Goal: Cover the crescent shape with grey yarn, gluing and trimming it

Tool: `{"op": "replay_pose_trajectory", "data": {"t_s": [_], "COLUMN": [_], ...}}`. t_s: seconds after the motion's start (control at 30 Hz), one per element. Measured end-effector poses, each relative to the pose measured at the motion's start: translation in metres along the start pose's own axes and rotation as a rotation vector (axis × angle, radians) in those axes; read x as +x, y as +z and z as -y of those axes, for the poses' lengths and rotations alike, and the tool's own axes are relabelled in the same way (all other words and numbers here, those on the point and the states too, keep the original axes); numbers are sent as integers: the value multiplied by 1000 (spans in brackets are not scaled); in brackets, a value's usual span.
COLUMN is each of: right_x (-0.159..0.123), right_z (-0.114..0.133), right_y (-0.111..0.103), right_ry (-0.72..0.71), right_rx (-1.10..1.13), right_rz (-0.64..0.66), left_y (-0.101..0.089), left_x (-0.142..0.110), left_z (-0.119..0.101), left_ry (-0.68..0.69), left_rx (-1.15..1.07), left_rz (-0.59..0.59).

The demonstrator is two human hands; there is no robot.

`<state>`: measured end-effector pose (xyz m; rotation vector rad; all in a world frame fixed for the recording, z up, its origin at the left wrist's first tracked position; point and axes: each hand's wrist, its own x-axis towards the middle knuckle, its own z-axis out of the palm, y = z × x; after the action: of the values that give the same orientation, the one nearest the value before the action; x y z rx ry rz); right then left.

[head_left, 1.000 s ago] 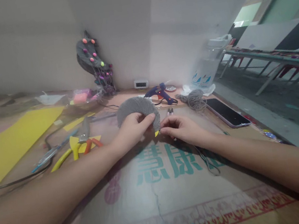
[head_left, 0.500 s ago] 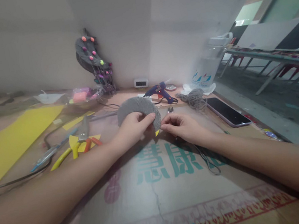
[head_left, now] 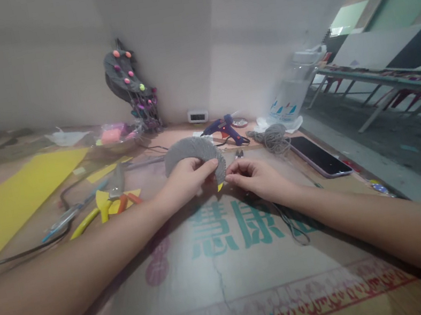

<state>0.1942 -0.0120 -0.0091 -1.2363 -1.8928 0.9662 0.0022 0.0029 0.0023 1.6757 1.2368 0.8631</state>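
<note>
- Located at centre, over the worktop with green printed characters: grey yarn-wrapped crescent, arched upward, yellow tip exposed at the lower right end.
- Found gripped in the left hand, thumb laid across the front face near that end.
- Noted just beside the yellow tip: right hand, fingers drawn narrow; cannot tell whether closed on yarn.
- Seen below the right wrist: loose grey strand, looped.
- Observed beyond the hands: blue glue gun, grey yarn bundle; farther right, dark-screened phone.
- Recorded at left: pliers, large yellow sheet.
- Recorded against the back wall: second grey crescent with coloured balls, small white display unit.
</note>
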Motion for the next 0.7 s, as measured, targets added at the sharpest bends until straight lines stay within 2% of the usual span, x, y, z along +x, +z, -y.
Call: {"op": "replay_pose_trajectory", "data": {"t_s": [0.17, 0.33, 0.5, 0.7], "right_x": [1, 1, 0, -1], "right_z": [0, 0, 0, 2], "right_y": [1, -1, -5, -4], "right_ry": [16, 17, -7, -65], "right_rx": [1, 98, 145, 94], "right_rz": [0, 50, -26, -34], "left_y": [0, 2, 4, 3], "left_x": [-2, 0, 1, 2], "left_z": [-3, 2, 8, 11], "left_ry": [-14, 25, 60, 171], "left_rx": [7, -17, -48, 67], "left_rz": [-1, 15, 44, 81]}}
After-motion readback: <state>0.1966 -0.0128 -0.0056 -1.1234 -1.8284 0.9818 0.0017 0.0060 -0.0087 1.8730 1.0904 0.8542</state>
